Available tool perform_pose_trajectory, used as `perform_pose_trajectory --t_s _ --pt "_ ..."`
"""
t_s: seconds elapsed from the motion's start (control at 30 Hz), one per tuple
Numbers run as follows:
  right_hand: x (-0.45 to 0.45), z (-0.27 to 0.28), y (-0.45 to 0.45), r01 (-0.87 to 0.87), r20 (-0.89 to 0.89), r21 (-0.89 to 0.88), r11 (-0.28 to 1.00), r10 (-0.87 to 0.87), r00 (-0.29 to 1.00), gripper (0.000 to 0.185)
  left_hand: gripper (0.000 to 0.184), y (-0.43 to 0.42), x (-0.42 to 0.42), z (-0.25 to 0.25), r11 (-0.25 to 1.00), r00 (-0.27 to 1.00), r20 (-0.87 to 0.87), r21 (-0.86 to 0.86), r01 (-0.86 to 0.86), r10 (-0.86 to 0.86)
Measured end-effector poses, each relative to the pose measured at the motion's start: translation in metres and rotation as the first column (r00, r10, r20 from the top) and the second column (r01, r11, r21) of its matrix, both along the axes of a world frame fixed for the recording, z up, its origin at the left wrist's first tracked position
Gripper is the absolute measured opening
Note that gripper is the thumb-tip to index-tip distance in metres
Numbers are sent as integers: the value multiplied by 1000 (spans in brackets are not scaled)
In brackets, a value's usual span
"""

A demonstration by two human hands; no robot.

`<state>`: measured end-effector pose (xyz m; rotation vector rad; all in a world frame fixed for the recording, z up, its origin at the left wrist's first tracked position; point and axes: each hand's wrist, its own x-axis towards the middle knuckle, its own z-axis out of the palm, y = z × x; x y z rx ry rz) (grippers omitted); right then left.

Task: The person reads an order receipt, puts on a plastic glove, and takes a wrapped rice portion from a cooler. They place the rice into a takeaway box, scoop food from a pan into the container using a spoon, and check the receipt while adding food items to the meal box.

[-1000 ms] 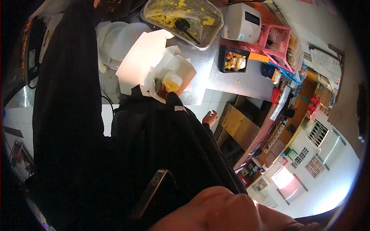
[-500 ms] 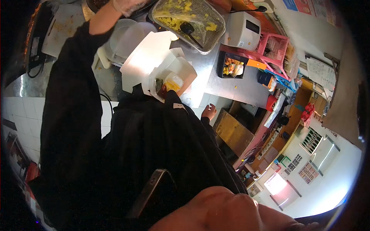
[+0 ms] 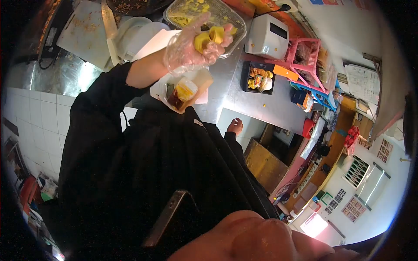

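Observation:
My left hand [image 3: 196,45], in a clear plastic glove, is turned palm up with its fingers curled round several yellow food pieces [image 3: 209,39]. It is over the near edge of a metal tray [image 3: 239,32] of yellow food under clear film. Below the hand, an open white paper box [image 3: 202,80] holds a white and yellow packet [image 3: 186,89] and something dark red. My left forearm and hand partly cover the box's lid. My bare right hand [image 3: 235,126] is low beside the counter, fingers loosely apart, with nothing visible in it.
Round plastic lids or bowls [image 3: 135,37], a long flat blade [image 3: 109,32] and a stained white board [image 3: 85,35] lie at the left. Farther right are a black box of food [image 3: 260,78], a white machine [image 3: 267,35] and a pink basket [image 3: 305,54].
My left hand has come from the top left edge to over the tray and box, now with yellow pieces in it. My right hand stays low, almost in the same place.

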<state>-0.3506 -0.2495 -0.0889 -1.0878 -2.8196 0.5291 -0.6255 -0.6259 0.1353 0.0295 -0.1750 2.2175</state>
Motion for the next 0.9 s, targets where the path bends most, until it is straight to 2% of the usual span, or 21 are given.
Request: perform_pose_trajectory --t_s 0.13,0.2,0.27,0.3,0.37,0.4,0.47,0.53,0.6,0.63,0.67,0.7,0.73,0.77,0.8,0.83,0.9 --pt "7 -11 48 -37 -99 -49 998 32 995 19 47 61 33 10 995 999 45 -96 1 3" --pt "20 -21 80 -9 -115 -32 999 5 993 17 44 101 45 8 983 995 95 -184 -3 21" --pt "42 -24 103 31 -127 -18 999 -33 991 16 40 145 56 -2 983 996 81 -172 59 -46" --pt "57 -22 111 80 -127 -79 994 -89 988 16 39 170 60 -14 961 993 97 -262 87 -64" --pt "98 -25 128 179 -122 -144 973 -197 973 16 35 219 66 -44 848 979 153 -494 194 -135" --pt "128 -29 137 186 -52 -132 974 -194 980 18 35 241 67 -69 836 970 158 -493 241 -186" --pt "198 -40 153 262 31 -130 956 -260 965 21 29 282 65 -116 574 936 214 -745 341 -278" --pt "274 -46 154 380 46 -114 918 -377 925 23 19 323 56 -136 352 957 166 -903 245 -239" --pt "349 -52 154 605 237 -183 775 -562 792 24 17 352 29 -160 412 909 -146 -911 30 -390" --pt "380 -49 142 575 147 -76 815 -561 815 21 17 368 14 -169 336 872 -200 -941 -43 -447" --pt "448 -105 140 580 151 59 812 -582 799 22 17 386 -1 -175 264 832 -251 -955 -131 -495" --pt "491 -121 133 577 159 100 811 -585 795 26 18 406 -18 -181 137 784 -266 -964 -229 -560" --pt "483 -92 121 683 337 89 725 -667 664 30 20 425 -32 -189 14 739 -271 -943 -334 -617" --pt "505 -95 119 728 407 13 686 -668 623 29 22 433 -35 -169 -49 717 -222 -941 -336 -661" --pt "521 -100 121 769 480 -57 637 -658 581 29 23 444 -43 -171 -88 649 -266 -884 -459 -713" --pt "521 -97 123 771 485 -45 635 -661 573 29 23 453 -48 -177 -117 569 -301 -804 -583 -765" --pt "512 -92 123 714 272 20 699 -692 669 27 25 464 -59 -189 -136 409 -316 -625 -769 -856"
